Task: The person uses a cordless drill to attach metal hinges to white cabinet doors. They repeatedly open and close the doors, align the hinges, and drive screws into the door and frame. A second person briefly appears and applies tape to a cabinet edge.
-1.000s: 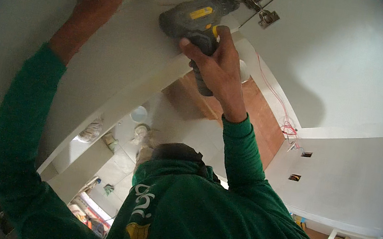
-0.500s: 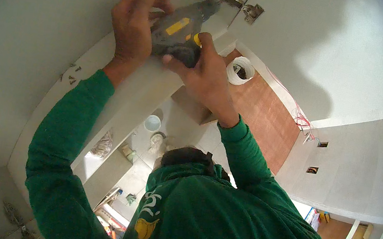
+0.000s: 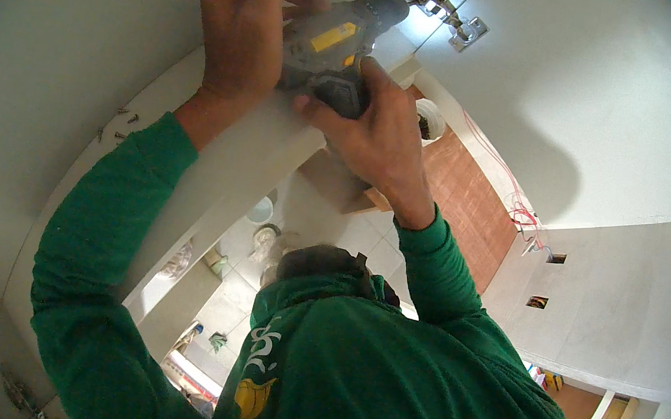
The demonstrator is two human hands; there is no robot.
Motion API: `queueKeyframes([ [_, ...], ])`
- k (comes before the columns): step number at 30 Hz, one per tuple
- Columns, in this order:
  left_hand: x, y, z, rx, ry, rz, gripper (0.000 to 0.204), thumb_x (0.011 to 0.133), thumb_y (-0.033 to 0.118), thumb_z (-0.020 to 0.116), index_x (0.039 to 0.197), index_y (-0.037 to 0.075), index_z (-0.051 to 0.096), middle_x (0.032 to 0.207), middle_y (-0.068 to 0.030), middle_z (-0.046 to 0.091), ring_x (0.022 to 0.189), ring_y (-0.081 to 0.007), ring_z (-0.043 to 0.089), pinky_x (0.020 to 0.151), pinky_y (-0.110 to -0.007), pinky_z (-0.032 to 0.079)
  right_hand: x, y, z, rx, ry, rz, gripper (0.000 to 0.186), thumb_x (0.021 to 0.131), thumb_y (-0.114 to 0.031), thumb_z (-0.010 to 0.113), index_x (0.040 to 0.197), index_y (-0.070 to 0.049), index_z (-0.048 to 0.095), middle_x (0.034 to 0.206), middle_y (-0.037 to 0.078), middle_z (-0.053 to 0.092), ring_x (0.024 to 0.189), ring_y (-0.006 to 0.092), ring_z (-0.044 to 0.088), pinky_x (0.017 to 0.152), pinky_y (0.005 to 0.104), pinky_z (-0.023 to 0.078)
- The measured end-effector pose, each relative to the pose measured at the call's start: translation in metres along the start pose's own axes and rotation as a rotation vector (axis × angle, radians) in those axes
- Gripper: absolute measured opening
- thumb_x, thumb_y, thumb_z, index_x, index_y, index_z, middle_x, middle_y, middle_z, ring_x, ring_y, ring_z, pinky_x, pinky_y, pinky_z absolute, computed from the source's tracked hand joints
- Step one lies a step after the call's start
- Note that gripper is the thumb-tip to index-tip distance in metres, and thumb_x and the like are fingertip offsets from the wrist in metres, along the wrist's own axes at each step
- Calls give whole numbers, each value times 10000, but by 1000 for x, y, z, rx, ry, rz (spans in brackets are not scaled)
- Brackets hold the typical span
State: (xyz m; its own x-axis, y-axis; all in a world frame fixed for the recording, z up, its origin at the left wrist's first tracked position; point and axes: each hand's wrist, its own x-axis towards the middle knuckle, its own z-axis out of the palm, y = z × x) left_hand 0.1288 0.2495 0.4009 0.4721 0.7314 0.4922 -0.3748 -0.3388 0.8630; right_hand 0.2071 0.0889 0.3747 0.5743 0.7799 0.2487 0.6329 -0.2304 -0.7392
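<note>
In the head view a cordless drill — grey body, yellow patch — is held up against a white cabinet panel, its long axis running from the handle up and to the right, nose toward the metal hinge just beyond its tip. The right hand makes the grip, wrapped narrow and firm around the handle from below, so it sits behind the tool on that axis. The left hand lies cupped over the rear of the body, steadying it, fingers closed on the casing. A few loose screws rest on the shelf — well apart, lower left.
</note>
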Motion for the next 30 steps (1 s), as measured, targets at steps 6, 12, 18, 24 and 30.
queueKeyframes([
  [6,3,4,3,27,13,-19,426,1052,367,506,891,36,720,827,-74,732,817,-167,724,777,-354,590,4,6,3,34,28,-22,585,814,-379,872,1167,50,689,943,171,785,854,256,768,816,372,591],
  [12,5,0,4,-4,3,-8,424,1051,367,516,884,36,721,829,-77,732,803,-165,717,774,-352,589,7,6,1,14,3,0,566,820,-357,869,1166,52,689,957,169,788,840,236,767,808,368,591],
  [18,6,0,5,-16,19,-46,433,1057,374,518,892,29,722,830,-78,731,797,-175,724,762,-350,596,9,8,1,2,19,-25,570,810,-362,876,1149,59,695,961,178,787,843,240,766,808,373,591],
  [24,8,-7,4,-59,35,-70,411,1048,369,548,903,29,728,825,-82,729,793,-173,724,763,-351,595,10,6,3,-35,48,20,606,785,-380,895,1137,62,676,949,182,781,847,239,762,787,373,589],
  [30,10,-6,2,-39,28,-63,405,1049,362,551,902,31,733,814,-81,726,787,-166,717,717,-341,587,10,-2,0,-22,21,51,611,779,-391,898,1135,55,682,948,175,781,844,240,759,791,374,589],
])
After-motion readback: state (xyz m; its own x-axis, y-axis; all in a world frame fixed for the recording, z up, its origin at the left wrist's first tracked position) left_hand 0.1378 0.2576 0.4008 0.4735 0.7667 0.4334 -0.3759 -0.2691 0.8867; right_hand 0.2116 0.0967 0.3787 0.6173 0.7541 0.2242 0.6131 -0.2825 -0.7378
